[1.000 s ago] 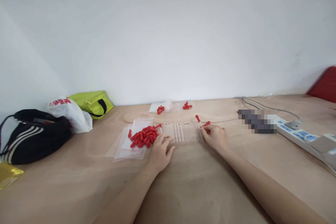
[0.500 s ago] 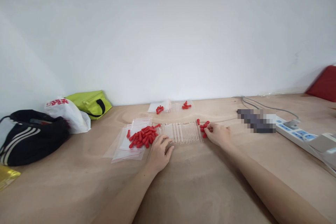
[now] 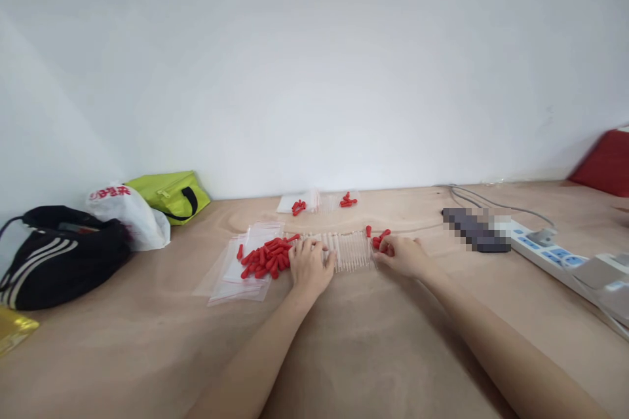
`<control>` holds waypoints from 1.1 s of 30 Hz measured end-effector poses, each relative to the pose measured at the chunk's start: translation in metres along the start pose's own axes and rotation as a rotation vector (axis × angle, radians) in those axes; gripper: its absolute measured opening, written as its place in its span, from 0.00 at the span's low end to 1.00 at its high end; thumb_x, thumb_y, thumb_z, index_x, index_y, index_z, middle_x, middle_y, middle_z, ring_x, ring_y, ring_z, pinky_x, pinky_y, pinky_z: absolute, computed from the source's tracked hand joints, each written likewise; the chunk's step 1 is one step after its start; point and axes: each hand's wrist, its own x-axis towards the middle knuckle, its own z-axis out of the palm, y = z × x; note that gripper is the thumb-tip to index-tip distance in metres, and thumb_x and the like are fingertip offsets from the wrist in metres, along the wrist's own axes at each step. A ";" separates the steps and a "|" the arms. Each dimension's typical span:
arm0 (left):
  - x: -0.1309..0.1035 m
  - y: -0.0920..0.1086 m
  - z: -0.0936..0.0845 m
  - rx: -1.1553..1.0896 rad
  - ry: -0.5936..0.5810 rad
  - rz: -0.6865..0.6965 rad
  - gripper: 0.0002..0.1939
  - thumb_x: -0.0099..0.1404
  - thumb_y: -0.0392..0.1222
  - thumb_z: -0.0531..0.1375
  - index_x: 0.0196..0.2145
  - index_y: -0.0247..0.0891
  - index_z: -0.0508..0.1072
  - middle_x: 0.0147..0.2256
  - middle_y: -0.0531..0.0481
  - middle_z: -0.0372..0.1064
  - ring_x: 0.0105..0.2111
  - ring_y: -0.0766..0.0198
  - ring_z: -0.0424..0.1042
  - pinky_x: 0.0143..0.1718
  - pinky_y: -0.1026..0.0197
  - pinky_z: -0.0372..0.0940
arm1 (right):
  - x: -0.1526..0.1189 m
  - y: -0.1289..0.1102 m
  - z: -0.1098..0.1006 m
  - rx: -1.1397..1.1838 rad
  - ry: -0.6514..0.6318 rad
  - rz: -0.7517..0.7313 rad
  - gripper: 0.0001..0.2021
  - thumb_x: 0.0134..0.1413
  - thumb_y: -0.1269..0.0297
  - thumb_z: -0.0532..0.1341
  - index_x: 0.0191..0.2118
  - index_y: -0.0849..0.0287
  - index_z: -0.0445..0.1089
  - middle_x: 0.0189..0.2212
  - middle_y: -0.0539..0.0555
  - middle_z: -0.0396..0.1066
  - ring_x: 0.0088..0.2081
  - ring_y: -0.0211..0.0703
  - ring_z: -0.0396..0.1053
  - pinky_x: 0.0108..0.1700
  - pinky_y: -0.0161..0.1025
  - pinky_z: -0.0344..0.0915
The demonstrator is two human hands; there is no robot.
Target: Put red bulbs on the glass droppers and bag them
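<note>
On the brown wooden table point(image 3: 344, 353), a nudge from the left hand point(image 3: 310, 267), fingers apart over the row of thin, clear, glass-like tubes point(image 3: 354, 253) beside heaped red teardrop-shaped bulbs point(image 3: 268, 258), could scatter the row, while whether the right hand point(image 3: 403, 256) at its other end grips one I cannot tell.

Tube row point(image 3: 352, 253): clear, thin pieces side by side
Left hand point(image 3: 311, 267): fingers spread over row's left end
Right hand point(image 3: 401, 257): at row's right end, beside red cluster point(image 3: 381, 236); grip unclear
Red pile point(image 3: 265, 258): left of left hand, on clear bags point(image 3: 238, 294)
Right: power strip point(image 3: 545, 256)
Left: black bag point(image 3: 63, 265), white bag point(image 3: 115, 219), green bag point(image 3: 167, 191)
</note>
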 end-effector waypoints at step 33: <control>-0.021 -0.024 -0.029 -0.136 -0.114 0.377 0.09 0.64 0.35 0.48 0.28 0.36 0.64 0.27 0.49 0.66 0.29 0.60 0.64 0.34 0.57 0.60 | -0.028 -0.042 0.050 0.198 0.452 -0.489 0.06 0.53 0.70 0.51 0.35 0.57 0.64 0.31 0.52 0.69 0.36 0.42 0.64 0.49 0.47 0.46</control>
